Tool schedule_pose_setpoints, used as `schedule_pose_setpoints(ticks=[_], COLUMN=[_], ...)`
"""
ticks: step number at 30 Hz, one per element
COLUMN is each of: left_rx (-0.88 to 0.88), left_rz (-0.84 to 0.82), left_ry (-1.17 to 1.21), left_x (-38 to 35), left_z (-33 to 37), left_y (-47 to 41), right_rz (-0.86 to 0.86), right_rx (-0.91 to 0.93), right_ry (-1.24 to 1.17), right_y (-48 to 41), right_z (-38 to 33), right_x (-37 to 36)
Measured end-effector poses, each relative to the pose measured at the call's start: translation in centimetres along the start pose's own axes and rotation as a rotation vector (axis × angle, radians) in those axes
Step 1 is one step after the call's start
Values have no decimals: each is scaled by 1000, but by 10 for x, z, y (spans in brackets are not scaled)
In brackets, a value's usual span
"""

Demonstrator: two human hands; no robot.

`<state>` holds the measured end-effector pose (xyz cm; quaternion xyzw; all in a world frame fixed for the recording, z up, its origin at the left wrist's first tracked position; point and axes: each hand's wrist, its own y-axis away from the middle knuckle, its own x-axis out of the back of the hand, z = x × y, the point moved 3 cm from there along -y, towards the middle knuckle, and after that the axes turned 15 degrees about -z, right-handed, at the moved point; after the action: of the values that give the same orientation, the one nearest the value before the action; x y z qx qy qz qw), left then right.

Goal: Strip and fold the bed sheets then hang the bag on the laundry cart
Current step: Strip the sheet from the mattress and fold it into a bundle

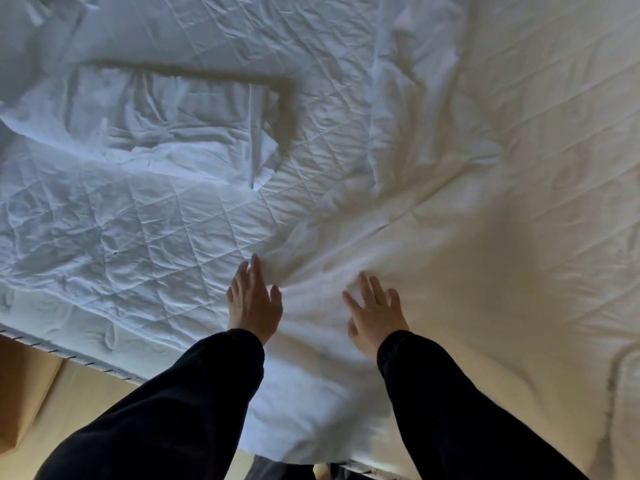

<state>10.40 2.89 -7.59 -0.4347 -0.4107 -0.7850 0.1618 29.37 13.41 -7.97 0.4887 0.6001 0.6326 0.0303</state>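
Both hands, left hand (254,299) and right hand (375,311), press flat, fingers spread, on the white sheet (311,368).

Inspection is finding no legible text, label, brand, number or sign in view; nothing readable is showing on the white sheet (166,223), on the mattress edge (69,353) at the near left, or on the dark sleeves (180,410)
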Motion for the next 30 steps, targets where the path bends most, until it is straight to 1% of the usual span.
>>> schedule_pose_setpoints(ticks=[1,3,5,8,10,12,13,15,18,20,22,24,25,26,28,30], left_rx=[-84,-226,-319,-358,-362,-371,-373,-358,-315,-249,-209,-218,-203,-172,-97,-41], left_rz=[-14,-107,-211,-277,-304,-331,-349,-386,-337,-307,-325,-432,-512,-570,-667,-780], left_ry=[-66,-133,-182,-206,-174,-141,-119,-41,99,103,158,384,521,595,627,669], left_x=[0,-4,-10,-9,-2,4,8,12,18,19,23,30,31,34,35,33], left_z=[11,41,68,102,125,147,158,179,203,211,220,233,240,245,251,259], left_y=[-5,-19,-36,-63,-79,-95,-104,-121,-150,-173,-195,-212,-219,-226,-240,-249], right_rz=[12,26,50,65,95,185,263,384,451,510,562,594,606,609,608,561], right_rx=[-40,-100,-129,-159,-180,-205,-221,-250,-196,-178,-185,-196,-214,-253,-333,-370], right_ry=[-3,-18,-45,-78,-94,-91,-93,-117,-146,-180,-258,-331,-350,-354,-354,-376], right_y=[-1,-2,-7,-13,-14,-17,-20,-27,-48,-63,-79,-91,-96,-100,-108,-116], right_z=[8,27,47,74,90,103,108,118,125,127,129,129,132,137,152,170], right_x=[3,11,22,43,56,70,79,101,129,146,157,166,171,176,188,203])
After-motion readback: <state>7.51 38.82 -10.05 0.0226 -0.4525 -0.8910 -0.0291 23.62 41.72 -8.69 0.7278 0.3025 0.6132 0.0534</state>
